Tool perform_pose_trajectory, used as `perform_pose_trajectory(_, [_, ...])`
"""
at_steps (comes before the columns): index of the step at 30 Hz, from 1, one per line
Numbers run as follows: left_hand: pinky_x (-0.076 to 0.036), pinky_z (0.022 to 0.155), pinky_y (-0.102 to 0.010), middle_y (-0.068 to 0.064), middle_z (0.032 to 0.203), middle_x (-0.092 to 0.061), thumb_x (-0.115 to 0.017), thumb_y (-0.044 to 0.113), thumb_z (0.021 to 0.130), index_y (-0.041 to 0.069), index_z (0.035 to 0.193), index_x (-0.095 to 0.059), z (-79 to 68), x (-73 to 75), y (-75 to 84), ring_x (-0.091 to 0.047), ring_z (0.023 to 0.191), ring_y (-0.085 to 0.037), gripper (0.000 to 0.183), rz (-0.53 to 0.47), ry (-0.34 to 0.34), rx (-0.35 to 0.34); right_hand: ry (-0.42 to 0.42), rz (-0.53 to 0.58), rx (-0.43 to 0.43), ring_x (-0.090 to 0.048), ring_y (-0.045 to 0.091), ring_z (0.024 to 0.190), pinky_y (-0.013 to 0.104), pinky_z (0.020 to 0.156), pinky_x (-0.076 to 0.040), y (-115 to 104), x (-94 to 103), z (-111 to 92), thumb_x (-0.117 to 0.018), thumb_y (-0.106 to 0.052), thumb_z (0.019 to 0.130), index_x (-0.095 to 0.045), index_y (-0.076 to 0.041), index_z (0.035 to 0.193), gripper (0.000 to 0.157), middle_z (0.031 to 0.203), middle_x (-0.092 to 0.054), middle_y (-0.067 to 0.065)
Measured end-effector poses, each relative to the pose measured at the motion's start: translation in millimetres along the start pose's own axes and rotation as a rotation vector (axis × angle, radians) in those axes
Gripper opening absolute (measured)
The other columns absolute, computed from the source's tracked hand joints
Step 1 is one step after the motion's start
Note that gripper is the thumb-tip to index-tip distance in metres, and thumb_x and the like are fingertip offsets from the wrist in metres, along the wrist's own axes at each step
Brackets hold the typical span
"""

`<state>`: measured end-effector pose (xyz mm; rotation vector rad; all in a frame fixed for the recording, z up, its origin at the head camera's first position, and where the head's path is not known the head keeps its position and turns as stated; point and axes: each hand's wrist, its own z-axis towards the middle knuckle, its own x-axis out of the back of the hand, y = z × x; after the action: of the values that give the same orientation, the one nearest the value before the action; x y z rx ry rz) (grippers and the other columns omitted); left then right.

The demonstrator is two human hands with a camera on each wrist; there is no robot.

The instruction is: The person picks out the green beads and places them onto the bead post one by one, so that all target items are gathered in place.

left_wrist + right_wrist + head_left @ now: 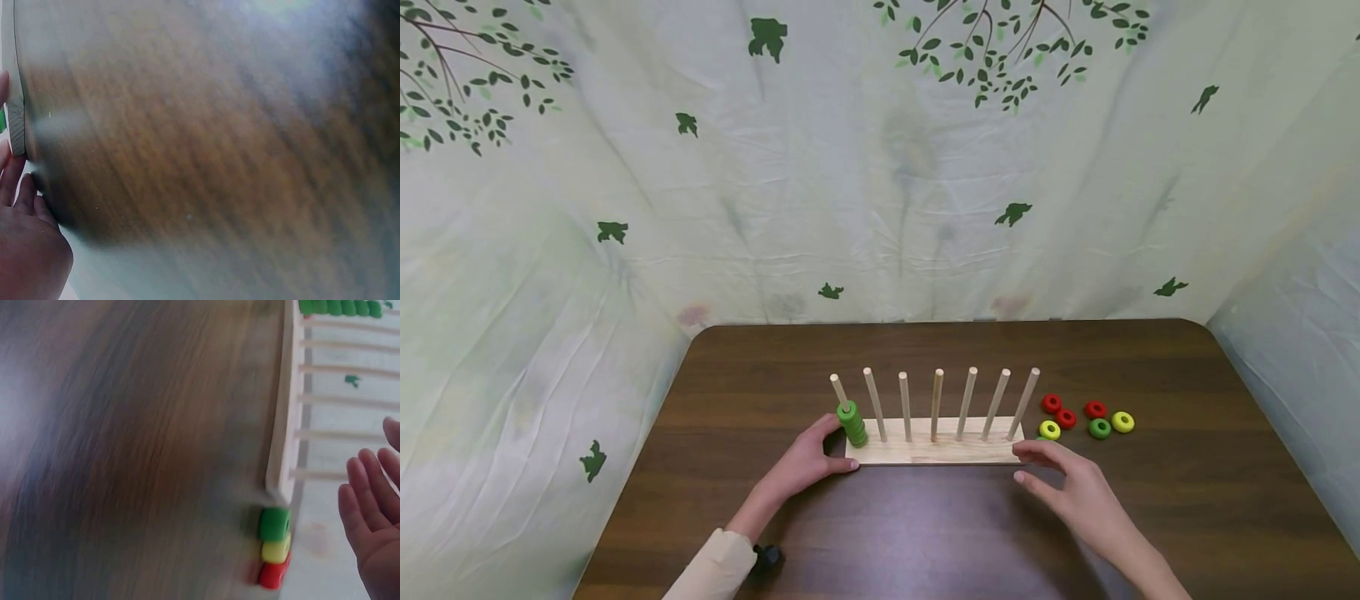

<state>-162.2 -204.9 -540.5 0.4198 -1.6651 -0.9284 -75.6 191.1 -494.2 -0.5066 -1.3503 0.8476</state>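
A pale wooden peg board [936, 452] with several upright pegs stands on the table. Green rings [853, 425] are stacked on its leftmost peg; the other pegs are bare. My left hand [808, 457] grips the board's left end, thumb at the front corner and fingers round the far side. In the left wrist view, fingers of the left hand [28, 244] touch the board's end [17, 125]. My right hand [1075, 492] is by the board's right front corner, holding nothing. The right wrist view shows the right hand [378, 519] with fingers fairly straight, apart from the board [284, 425].
Loose rings lie right of the board: red rings [1095, 409], yellow rings [1123, 422] and green rings [1099, 428]. One green ring is mostly hidden behind the right hand. The dark wooden table [700, 483] backs onto a leaf-patterned cloth [850, 167].
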Motion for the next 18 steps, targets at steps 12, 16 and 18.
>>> perform_pose_trajectory(12, [-0.035,0.107,-0.047,0.002,0.129,-0.057,-0.086,0.025,0.075,0.013,0.133,-0.06,-0.5,0.5,1.4,-0.047,0.129,-0.022,0.064,0.0,-0.004,0.006,0.06,-0.155,0.046,-0.065,0.02,0.102,0.032,0.087,-0.048,32,12.8,6,-0.081,-0.008,0.08,-0.068,-0.011,0.117,0.039,0.11,-0.069,-0.002])
perform_pose_trajectory(16, [-0.035,0.107,-0.047,0.003,0.127,-0.057,-0.086,0.026,0.075,0.014,0.132,-0.06,0.4,-0.4,-0.2,-0.047,0.128,-0.021,0.063,0.003,-0.003,0.003,0.052,-0.176,0.028,-0.064,0.024,0.104,0.048,0.086,-0.048,38,13.7,10,-0.08,-0.006,0.081,-0.067,-0.01,0.116,0.038,0.111,-0.068,0.002])
perform_pose_trajectory(18, [-0.035,0.107,-0.047,0.004,0.127,-0.057,-0.086,0.026,0.075,0.015,0.132,-0.06,0.5,-0.5,-0.6,-0.047,0.128,-0.021,0.063,0.003,-0.004,0.005,0.049,-0.18,0.022,-0.064,0.025,0.105,0.05,0.086,-0.048,40,13.7,12,-0.079,-0.005,0.081,-0.067,-0.009,0.116,0.037,0.111,-0.068,0.004])
